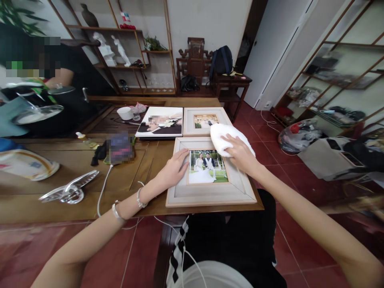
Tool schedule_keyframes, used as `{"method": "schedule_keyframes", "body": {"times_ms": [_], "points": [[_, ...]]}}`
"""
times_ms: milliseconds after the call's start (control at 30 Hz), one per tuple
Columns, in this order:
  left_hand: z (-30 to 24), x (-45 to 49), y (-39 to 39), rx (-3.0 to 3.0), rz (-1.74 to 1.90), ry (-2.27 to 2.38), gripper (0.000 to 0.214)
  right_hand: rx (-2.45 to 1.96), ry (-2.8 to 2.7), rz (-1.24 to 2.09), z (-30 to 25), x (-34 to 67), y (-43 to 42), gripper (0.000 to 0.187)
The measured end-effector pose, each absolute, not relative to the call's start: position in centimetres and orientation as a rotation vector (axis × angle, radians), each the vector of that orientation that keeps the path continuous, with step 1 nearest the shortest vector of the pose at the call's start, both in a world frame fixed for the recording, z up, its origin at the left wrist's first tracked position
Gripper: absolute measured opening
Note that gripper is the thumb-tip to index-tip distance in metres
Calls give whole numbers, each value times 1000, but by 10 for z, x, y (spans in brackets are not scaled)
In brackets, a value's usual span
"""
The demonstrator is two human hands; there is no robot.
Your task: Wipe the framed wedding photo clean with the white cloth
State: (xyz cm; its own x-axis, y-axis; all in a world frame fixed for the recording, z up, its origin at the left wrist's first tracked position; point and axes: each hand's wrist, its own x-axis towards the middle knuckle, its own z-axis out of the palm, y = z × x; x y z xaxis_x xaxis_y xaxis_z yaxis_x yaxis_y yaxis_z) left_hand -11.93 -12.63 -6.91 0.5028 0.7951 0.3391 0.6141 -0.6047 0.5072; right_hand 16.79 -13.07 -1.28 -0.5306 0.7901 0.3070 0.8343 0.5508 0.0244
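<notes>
A pale wooden picture frame (237, 191) with a wedding photo lies flat near the front edge of the wooden table (75, 200). My left hand (174, 168) rests on the frame's left side, fingers stretched flat and slightly spread. My right hand (241, 154) presses a white cloth (220, 136) against the frame's upper right corner, fingers closed over it. A smaller frame (187, 120) of the same kind lies just behind, partly under the cloth. Beside it lies a frameless photo print (160, 122).
A white bowl (125, 113), a metal tool (70, 190), a plate (27, 164) and a white cable (103, 188) lie on the table's left half. Another person (45, 80) sits at the far left. Shelves, a carved chair (195, 60) and a backpack (222, 60) stand behind.
</notes>
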Motion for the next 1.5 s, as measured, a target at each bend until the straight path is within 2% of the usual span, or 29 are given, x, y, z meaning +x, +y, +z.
{"method": "schedule_keyframes", "body": {"times_ms": [167,333,600,1033,1267,1500], "points": [[-67,-119,-126,2449,791,1175,40,-1108,-2626,-350,-5,118,-116,42],[-67,-120,-124,2471,819,1152,31,-867,-2847,-209,-2,66,-93,38],[-68,-119,-123,2477,832,1155,33,-1017,-2872,-159,4,50,-88,27],[-70,-120,-121,2454,818,1167,44,-1532,-2812,-229,32,133,-108,32],[-69,-120,-121,2471,839,1203,43,-1519,-2859,-301,15,155,-124,37],[-71,-119,-122,2484,866,1251,43,-1496,-2940,-296,20,153,-162,32]]}}
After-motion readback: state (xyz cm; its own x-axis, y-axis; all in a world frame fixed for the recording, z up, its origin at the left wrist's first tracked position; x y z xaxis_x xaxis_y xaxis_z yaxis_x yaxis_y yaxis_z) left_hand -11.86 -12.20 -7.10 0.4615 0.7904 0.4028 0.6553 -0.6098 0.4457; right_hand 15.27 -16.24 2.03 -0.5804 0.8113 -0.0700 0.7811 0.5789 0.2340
